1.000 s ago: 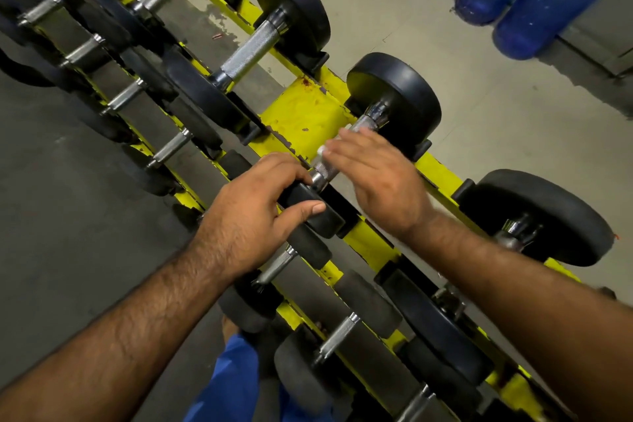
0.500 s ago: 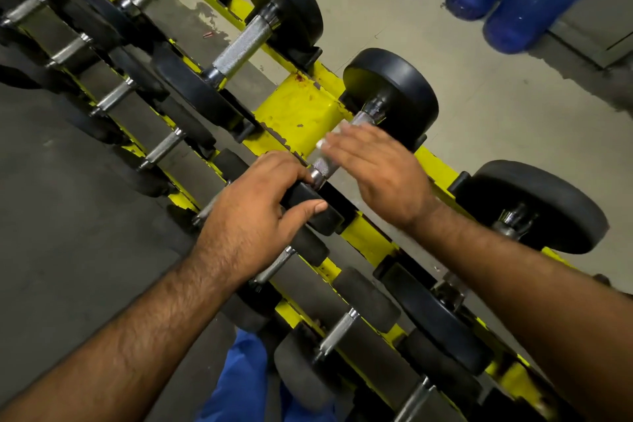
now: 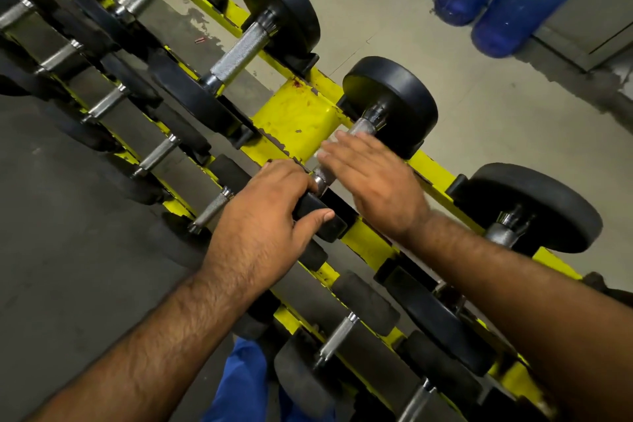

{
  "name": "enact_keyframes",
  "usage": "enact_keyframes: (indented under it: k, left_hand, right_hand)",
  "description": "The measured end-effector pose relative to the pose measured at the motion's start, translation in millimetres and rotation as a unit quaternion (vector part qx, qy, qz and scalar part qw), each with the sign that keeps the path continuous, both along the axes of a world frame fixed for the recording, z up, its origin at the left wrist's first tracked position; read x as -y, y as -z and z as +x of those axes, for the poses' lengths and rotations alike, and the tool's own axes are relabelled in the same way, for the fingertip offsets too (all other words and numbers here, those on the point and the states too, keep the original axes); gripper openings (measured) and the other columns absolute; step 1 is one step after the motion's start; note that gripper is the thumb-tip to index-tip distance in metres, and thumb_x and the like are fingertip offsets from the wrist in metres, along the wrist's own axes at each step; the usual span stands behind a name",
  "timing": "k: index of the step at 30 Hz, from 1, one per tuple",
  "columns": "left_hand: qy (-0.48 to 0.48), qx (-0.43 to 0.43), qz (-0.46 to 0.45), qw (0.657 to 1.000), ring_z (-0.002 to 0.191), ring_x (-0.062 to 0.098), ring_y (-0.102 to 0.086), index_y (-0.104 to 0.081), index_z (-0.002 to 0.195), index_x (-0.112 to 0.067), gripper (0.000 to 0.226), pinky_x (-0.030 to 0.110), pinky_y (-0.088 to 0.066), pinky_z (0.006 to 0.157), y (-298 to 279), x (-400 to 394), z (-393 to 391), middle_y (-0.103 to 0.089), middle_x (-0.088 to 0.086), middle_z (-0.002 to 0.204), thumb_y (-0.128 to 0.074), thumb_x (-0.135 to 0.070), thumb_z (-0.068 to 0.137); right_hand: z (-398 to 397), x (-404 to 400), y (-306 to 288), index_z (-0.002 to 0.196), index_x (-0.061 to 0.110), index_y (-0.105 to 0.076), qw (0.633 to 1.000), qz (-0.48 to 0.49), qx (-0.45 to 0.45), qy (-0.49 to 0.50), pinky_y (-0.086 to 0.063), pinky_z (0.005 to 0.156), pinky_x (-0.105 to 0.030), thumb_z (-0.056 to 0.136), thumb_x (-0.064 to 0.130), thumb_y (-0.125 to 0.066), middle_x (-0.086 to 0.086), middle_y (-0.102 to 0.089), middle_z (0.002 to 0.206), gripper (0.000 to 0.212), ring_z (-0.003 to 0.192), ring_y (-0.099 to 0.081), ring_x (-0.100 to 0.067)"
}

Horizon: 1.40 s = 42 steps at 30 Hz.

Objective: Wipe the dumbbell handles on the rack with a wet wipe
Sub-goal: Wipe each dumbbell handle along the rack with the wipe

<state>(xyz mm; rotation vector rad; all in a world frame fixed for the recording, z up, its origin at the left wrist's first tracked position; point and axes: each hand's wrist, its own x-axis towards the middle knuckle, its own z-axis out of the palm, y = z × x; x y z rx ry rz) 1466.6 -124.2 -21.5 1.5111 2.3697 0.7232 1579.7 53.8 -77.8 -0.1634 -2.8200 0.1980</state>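
Now right hand [image 3: 380,185] rubs dumbbell handle [image 3: 363,127] (left hand [image 3: 270,216] grips plate [image 3: 322,219]).

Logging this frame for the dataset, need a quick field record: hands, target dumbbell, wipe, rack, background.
left hand: grips the near black weight head of the target dumbbell
right hand: fingers straight, laid over the knurled handle
wipe: a pale edge shows under the right fingers; not clear enough to confirm
far weight head: seated on the top tier
rack: yellow, paint chipped, tiered
background: blue bottles on the floor
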Motion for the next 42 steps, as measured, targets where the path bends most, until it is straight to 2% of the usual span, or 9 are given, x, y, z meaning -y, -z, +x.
enact_keyframes:
  k: [7,12,16,21,25,29,35,39,42]
  left_hand:
    - [0.030,-0.039,-0.029,0.998,0.106,0.015,-0.059,-0.067,0.100,-0.019,0.049,0.022,-0.040,0.083,-5,0,-1,-0.064,-0.005,0.104,-0.043,-0.059,0.084]
    - [0.072,0.067,-0.022,0.995,0.106,0.011,-0.060,-0.068,0.111,-0.024,0.046,0.033,-0.053,0.085,-13,1,-30,-0.063,-0.011,0.114,-0.046,-0.054,0.085]
    - [0.086,0.149,-0.038,0.984,0.102,0.010,-0.062,-0.070,0.111,-0.026,0.044,0.025,-0.052,0.075,-11,-1,-62,-0.065,-0.011,0.110,-0.060,-0.053,0.079]
    - [0.090,0.221,-0.072,0.969,0.102,0.011,-0.062,-0.070,0.108,-0.025,0.056,0.040,-0.052,0.090,-4,-8,-69,-0.065,-0.009,0.107,-0.064,-0.062,0.067]
    - [0.097,0.206,-0.083,0.970,0.100,0.014,-0.060,-0.069,0.110,-0.022,0.039,0.038,-0.051,0.089,-2,-9,-66,-0.064,-0.006,0.107,-0.077,-0.042,0.078]
    - [0.089,0.201,-0.067,0.973,0.101,0.017,-0.058,-0.067,0.111,-0.018,0.034,0.034,-0.048,0.089,-3,-7,-58,-0.062,-0.003,0.107,-0.078,-0.032,0.082]
    - [0.061,0.239,-0.005,0.969,0.104,0.017,-0.057,-0.062,0.111,-0.018,0.035,0.037,-0.050,0.089,-2,8,-44,-0.060,-0.004,0.114,-0.071,-0.035,0.081]
    - [0.070,0.235,-0.005,0.969,0.098,0.015,-0.055,-0.060,0.109,-0.018,0.030,0.034,-0.049,0.084,-4,7,-43,-0.056,-0.007,0.108,-0.073,-0.029,0.085]
    - [0.074,0.233,-0.018,0.970,0.095,0.012,-0.054,-0.060,0.110,-0.018,0.030,0.029,-0.046,0.080,-7,5,-45,-0.054,-0.007,0.107,-0.073,-0.030,0.086]
  right_hand:
    - [-10,-15,-11,0.124,0.001,-0.065,0.998,0.012,0.025,0.048,-0.038,0.113,-0.047,0.085,-0.005,-0.045,-0.015,-0.064,0.129,0.044,0.128,-0.055,-0.033]
    - [-20,-1,-19,0.115,0.002,-0.069,0.994,0.005,0.041,0.102,-0.040,0.111,-0.049,0.084,0.007,-0.037,-0.017,-0.068,0.120,0.045,0.121,-0.060,-0.034]
    - [-21,-8,-30,0.114,0.005,-0.070,0.992,0.020,0.077,0.101,-0.040,0.110,-0.045,0.083,0.009,-0.037,-0.013,-0.070,0.118,0.045,0.118,-0.062,-0.032]
    - [-26,1,-45,0.113,0.007,-0.072,0.985,0.015,0.143,0.090,-0.040,0.109,-0.042,0.077,0.004,-0.042,-0.010,-0.071,0.115,0.047,0.116,-0.063,-0.029]
    - [-34,2,-62,0.126,0.006,-0.064,0.961,0.030,0.238,0.137,-0.029,0.117,-0.043,0.086,0.002,-0.048,-0.013,-0.063,0.130,0.043,0.130,-0.052,-0.031]
    - [-50,14,-71,0.108,0.013,-0.067,0.936,0.070,0.326,0.113,-0.041,0.107,-0.041,0.088,0.008,-0.047,-0.009,-0.066,0.112,0.029,0.112,-0.059,-0.028]
    - [-46,17,-74,0.110,0.014,-0.067,0.933,0.067,0.341,0.093,-0.038,0.106,-0.038,0.086,0.010,-0.051,-0.007,-0.066,0.112,0.028,0.114,-0.058,-0.027]
    - [-51,7,-79,0.127,0.011,-0.060,0.916,0.074,0.356,0.171,-0.027,0.119,-0.039,0.094,0.015,-0.048,-0.012,-0.057,0.138,0.036,0.137,-0.044,-0.028]
    - [-55,22,-78,0.119,0.012,-0.062,0.911,0.081,0.375,0.148,-0.033,0.113,-0.040,0.094,0.022,-0.045,-0.012,-0.062,0.125,0.031,0.123,-0.052,-0.029]
